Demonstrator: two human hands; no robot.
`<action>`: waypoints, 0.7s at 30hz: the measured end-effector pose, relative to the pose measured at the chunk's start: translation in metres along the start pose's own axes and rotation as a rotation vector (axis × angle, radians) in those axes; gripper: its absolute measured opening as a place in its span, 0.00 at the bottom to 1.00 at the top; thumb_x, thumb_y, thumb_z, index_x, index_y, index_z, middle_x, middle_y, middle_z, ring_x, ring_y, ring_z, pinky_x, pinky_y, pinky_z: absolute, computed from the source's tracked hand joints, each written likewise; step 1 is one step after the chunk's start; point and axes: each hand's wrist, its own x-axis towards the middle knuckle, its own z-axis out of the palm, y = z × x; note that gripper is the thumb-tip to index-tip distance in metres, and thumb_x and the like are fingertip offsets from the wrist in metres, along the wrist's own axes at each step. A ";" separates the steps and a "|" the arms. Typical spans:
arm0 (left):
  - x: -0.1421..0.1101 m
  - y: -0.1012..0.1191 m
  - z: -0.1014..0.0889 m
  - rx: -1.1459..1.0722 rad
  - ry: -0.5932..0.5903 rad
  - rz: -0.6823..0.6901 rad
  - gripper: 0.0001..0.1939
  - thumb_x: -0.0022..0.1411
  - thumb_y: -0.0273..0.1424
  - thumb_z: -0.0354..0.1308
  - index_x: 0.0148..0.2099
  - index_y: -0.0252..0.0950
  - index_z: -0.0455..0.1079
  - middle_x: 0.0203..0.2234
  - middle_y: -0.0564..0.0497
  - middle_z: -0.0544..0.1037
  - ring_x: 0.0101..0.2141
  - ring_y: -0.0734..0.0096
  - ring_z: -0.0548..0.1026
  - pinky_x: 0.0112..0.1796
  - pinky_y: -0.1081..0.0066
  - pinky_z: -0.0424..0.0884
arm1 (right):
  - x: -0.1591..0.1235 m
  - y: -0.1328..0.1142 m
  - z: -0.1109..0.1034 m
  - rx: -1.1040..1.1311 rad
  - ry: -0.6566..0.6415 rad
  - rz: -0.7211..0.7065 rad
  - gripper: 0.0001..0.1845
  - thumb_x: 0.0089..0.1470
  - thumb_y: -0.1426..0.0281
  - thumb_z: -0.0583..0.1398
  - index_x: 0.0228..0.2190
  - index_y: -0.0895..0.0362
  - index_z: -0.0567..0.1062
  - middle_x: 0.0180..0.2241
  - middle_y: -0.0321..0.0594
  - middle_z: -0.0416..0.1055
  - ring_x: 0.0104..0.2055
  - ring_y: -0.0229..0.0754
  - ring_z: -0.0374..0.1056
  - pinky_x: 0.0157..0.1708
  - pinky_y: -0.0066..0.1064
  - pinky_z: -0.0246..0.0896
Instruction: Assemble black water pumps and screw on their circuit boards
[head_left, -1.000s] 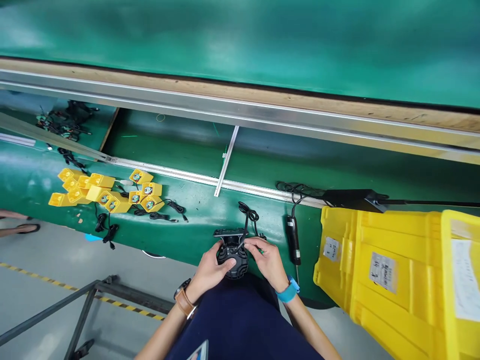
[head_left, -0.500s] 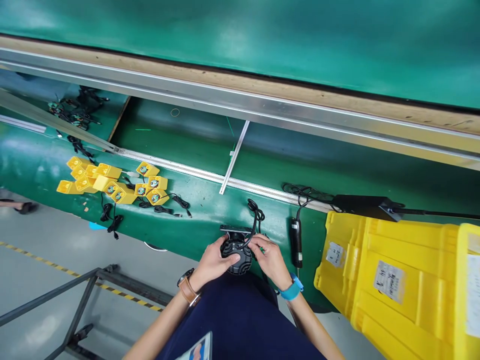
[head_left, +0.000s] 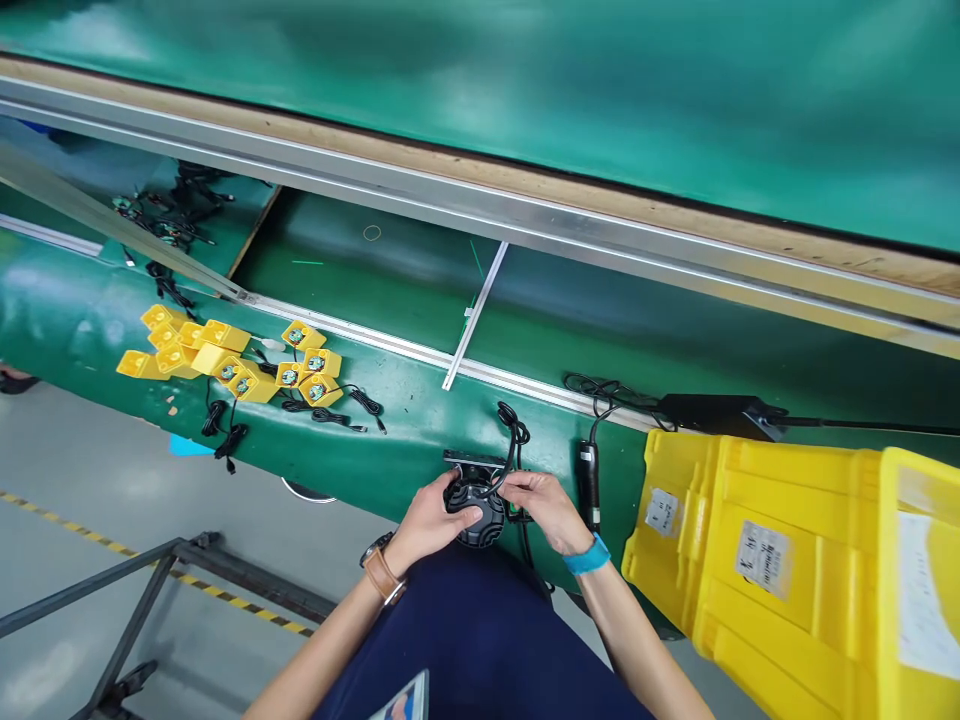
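At the bench edge, my left hand (head_left: 435, 515) grips a black round ribbed housing (head_left: 480, 518), its thumb lying across the back. A flat black mounting bracket (head_left: 472, 459) is attached on the far side of the housing. From its back a thick black cable (head_left: 516, 430) rises and loops onto the bench. My right hand (head_left: 546, 505) has its thumb and index finger pinched together at the right side of the bracket, beside the cable. Whatever lies between those fingertips is too small to make out. To the right, a black electric screwdriver (head_left: 589, 475) points its bit towards me.
Yellow housings (head_left: 247, 380) with circuit boards and coiled cables lie on the left of the green bench (head_left: 405, 440). Yellow bins (head_left: 787, 560) stand close on the right. A black box (head_left: 720, 412) with a cord sits behind them. A metal cart frame (head_left: 247, 580) is at lower left.
My right hand has turned slightly, its wrist shifting right and its fingers straightening beside the bracket. My left hand keeps its hold on the housing. The camera view has shifted a little.
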 end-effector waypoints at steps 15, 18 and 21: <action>0.004 0.007 0.001 0.065 0.009 0.039 0.32 0.56 0.43 0.68 0.59 0.33 0.74 0.55 0.41 0.81 0.55 0.47 0.78 0.54 0.59 0.74 | 0.012 -0.004 -0.003 0.185 -0.075 0.335 0.16 0.39 0.67 0.67 0.24 0.55 0.63 0.18 0.27 0.60 0.22 0.32 0.58 0.24 0.25 0.55; 0.005 0.007 -0.002 0.107 0.005 0.056 0.31 0.58 0.44 0.66 0.59 0.33 0.73 0.56 0.40 0.79 0.56 0.48 0.77 0.55 0.61 0.73 | 0.009 -0.007 -0.003 0.155 -0.001 0.269 0.17 0.37 0.68 0.69 0.25 0.55 0.67 0.21 0.28 0.65 0.24 0.32 0.61 0.26 0.25 0.59; 0.007 0.006 -0.004 0.114 -0.003 0.061 0.31 0.59 0.46 0.65 0.59 0.33 0.74 0.55 0.40 0.80 0.56 0.46 0.77 0.54 0.60 0.73 | 0.005 -0.012 -0.003 0.097 0.051 0.207 0.17 0.34 0.69 0.72 0.25 0.58 0.72 0.23 0.30 0.68 0.25 0.30 0.62 0.28 0.24 0.61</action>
